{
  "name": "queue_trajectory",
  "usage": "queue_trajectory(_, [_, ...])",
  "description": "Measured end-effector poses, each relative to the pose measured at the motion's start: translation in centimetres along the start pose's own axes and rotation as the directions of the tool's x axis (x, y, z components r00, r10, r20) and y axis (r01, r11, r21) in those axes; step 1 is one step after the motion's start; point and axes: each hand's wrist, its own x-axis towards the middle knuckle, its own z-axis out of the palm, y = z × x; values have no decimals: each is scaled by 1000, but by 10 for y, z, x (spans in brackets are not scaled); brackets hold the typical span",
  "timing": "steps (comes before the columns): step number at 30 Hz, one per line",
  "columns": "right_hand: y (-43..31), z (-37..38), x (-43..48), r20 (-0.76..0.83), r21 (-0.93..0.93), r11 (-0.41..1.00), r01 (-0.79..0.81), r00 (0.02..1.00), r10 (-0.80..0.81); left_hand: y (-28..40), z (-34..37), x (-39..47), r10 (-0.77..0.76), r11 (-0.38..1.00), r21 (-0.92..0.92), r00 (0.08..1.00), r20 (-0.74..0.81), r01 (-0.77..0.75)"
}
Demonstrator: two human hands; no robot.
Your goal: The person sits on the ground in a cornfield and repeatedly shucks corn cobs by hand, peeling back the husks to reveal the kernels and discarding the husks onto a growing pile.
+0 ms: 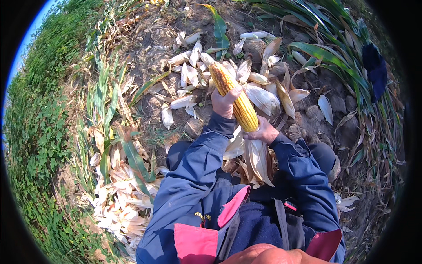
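A large ear of yellow corn (234,95) lies slantwise between my hands, its kernels bare along most of the length. My left hand (225,101) is wrapped around the middle of the cob, thumb across the kernels. At the lower end, my right hand (262,131) grips the base of the ear where the husk joins. Peeled-back pale husk leaves (257,158) hang from that base down towards my lap. Part of the cob is hidden behind my left fingers.
Several ears still in husk (189,74) lie on the clumpy soil ahead. Loose husks (122,211) are heaped at my left. Cut corn stalks (333,43) lie at the right with a dark blue cloth (374,71) on them. Green vines (36,138) grow at the far left.
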Motion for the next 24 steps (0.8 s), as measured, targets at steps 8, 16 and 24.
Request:
queue_trajectory(8, [-2, 24, -7, -175, -159, 983, 91, 977, -119, 2, -10, 6, -110, 994, -7, 982, 156, 112])
queue_trajectory(16, [42, 25, 21, -207, 456, 890, 28, 975, 75, -15, 60, -48, 255, 499, 599, 766, 590, -627])
queue_trajectory(24, [-2, -5, -18, -42, -328, 912, 248, 960, -276, 2, -29, 19, -140, 981, -153, 984, -109, 122])
